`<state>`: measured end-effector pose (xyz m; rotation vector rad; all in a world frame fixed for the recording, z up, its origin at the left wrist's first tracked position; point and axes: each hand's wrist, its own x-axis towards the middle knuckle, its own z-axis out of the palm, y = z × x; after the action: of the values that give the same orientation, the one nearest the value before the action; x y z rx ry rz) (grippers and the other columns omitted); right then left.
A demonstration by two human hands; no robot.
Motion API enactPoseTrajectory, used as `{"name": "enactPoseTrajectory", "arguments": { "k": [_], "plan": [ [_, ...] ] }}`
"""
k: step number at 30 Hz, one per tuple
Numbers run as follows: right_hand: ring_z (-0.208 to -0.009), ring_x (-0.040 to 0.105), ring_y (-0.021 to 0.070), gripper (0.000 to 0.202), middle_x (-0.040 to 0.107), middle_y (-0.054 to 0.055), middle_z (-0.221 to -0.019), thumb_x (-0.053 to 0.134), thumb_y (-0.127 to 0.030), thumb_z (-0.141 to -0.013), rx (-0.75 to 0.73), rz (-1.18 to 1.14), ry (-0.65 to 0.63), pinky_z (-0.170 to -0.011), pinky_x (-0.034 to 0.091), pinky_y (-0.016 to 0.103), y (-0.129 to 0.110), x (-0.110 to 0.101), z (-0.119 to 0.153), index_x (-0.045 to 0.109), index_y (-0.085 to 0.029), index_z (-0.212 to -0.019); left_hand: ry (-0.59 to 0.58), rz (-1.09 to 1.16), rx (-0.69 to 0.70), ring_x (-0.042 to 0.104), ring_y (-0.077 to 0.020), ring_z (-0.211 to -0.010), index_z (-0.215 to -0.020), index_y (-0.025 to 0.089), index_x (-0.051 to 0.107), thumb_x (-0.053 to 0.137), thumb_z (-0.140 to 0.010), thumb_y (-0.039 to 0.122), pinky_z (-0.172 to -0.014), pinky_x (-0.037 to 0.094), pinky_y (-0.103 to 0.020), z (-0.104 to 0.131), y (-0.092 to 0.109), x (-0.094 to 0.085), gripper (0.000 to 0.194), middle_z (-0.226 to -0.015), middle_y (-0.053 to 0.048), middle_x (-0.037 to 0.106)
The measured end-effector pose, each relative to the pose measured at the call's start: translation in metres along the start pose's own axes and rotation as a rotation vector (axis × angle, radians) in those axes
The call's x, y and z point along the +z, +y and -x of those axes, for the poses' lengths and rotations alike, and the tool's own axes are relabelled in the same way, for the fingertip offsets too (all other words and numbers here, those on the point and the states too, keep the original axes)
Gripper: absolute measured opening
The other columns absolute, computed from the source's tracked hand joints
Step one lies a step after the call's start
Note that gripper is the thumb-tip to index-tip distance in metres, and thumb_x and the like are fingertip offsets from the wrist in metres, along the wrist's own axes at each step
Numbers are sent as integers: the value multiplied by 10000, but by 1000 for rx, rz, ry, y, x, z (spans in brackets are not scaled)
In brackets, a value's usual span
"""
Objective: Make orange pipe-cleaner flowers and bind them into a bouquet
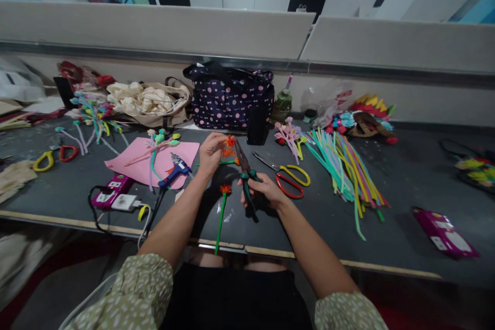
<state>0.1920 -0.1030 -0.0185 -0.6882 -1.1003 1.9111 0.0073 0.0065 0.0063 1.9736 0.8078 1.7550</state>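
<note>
My left hand point(211, 153) is closed, pinching a small orange-red flower point(231, 141) at its fingertips. Wrapped round the green handles of a pair of pliers point(244, 165), my right hand point(266, 189) holds them with the jaws pointing up beside that flower. I cannot tell whether the jaws touch it. Below the hands lies another orange-red flower point(225, 189) on a green stem point(220, 221) that reaches past the table edge. A second green stem with an orange tip point(236, 161) lies behind the pliers, near orange pieces point(228, 153).
Red-and-yellow scissors point(293, 175) lie right of the pliers. A blue glue gun point(176, 169) rests on pink paper point(129, 157) at left, by a purple power strip point(116, 188). Colourful pipe cleaners point(348, 165) spread at right. A dark patterned bag point(232, 95) and a phone point(257, 125) stand behind.
</note>
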Motion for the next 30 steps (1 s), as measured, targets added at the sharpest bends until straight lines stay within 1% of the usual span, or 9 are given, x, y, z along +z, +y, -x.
{"name": "enactPoseTrajectory", "arguments": {
  "k": [6, 12, 18, 24, 30],
  "plan": [
    [-574, 673, 194, 367, 464, -53, -553, 694, -427, -776, 18, 8, -6, -522, 574, 303, -3, 1, 2, 626, -119, -963, -12, 2, -5, 594, -169, -828, -887, 195, 704, 540, -818, 161, -759, 472, -307, 1, -2, -1, 181, -869, -48, 637],
    [-586, 678, 200, 380, 453, -59, -556, 699, -428, -770, 25, 11, -2, -535, 581, 316, -1, -1, 1, 623, -118, -976, -12, 3, -8, 594, -168, -825, -885, 196, 707, 536, -811, 141, -754, 470, -301, 0, 1, -1, 194, -864, -47, 635],
    [-578, 680, 202, 391, 514, -37, -536, 691, -439, -773, 19, 46, 13, -506, 562, 290, -2, -2, 1, 622, -115, -982, -21, 11, -7, 588, -165, -822, -893, 194, 704, 517, -805, 117, -722, 469, -287, 0, 2, -1, 220, -872, -49, 632],
    [-504, 647, 167, 443, 678, 63, -627, 654, -479, -792, 25, 134, 24, -473, 519, 258, -1, -5, 1, 604, -106, -1027, -17, -4, -2, 589, -166, -805, -882, 193, 703, 519, -791, 118, -721, 478, -296, 0, 3, 0, 218, -858, -47, 636],
    [-500, 641, 156, 412, 688, 64, -638, 637, -480, -804, -22, 215, 64, -479, 492, 239, 1, -6, -1, 590, -115, -990, -13, -16, 3, 587, -165, -803, -883, 195, 701, 514, -785, 107, -721, 480, -295, 1, 1, 0, 229, -855, -46, 633]
  ]
}}
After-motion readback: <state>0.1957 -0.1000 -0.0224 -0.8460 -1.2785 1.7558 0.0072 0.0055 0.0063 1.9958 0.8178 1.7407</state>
